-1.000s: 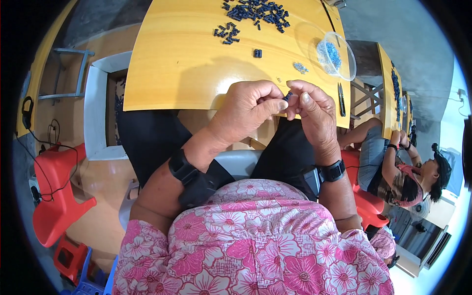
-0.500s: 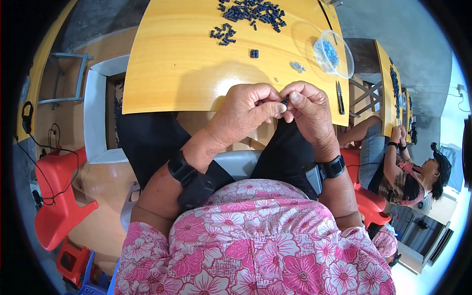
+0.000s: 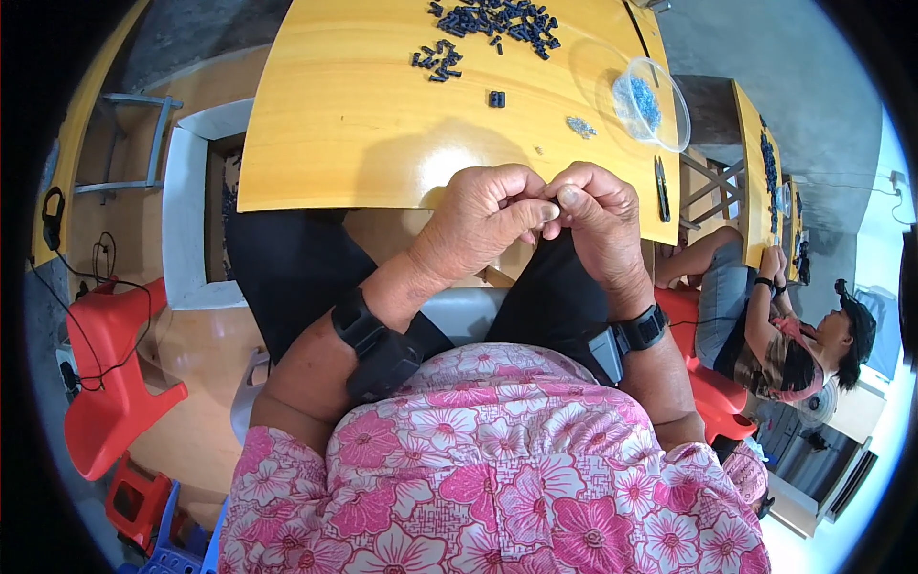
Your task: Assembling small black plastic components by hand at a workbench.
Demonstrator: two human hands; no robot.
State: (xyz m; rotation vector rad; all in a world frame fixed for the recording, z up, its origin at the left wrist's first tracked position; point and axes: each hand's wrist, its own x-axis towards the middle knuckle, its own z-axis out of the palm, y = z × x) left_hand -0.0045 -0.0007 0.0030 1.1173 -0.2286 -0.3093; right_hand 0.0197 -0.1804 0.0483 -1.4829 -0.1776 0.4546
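My left hand (image 3: 483, 215) and my right hand (image 3: 604, 220) meet just over the table's near edge, thumbs and forefingers pinched together, tip against tip. Half a second ago a small black plastic part showed between these fingertips; now the fingers hide it almost wholly. Ahead of the hands, a short black piece (image 3: 496, 99) lies by itself on the yellow table (image 3: 325, 143). Nearer to my right hand are a little heap of tiny clear-bluish bits (image 3: 580, 126) and a pair of black tweezers (image 3: 662, 189).
A clear round tub (image 3: 681, 124) of small blue pieces (image 3: 643, 103) stands at the right. Farther back lie a big pile of black parts (image 3: 497, 24) and a smaller one (image 3: 437, 61). A co-worker (image 3: 789, 335) sits at another table on the right. Red chairs (image 3: 110, 383) are at the left.
The black part between my fingertips has gone from sight behind the fingers. My left thumb has shifted slightly, and the view has moved a little. Things on the table lie as before.
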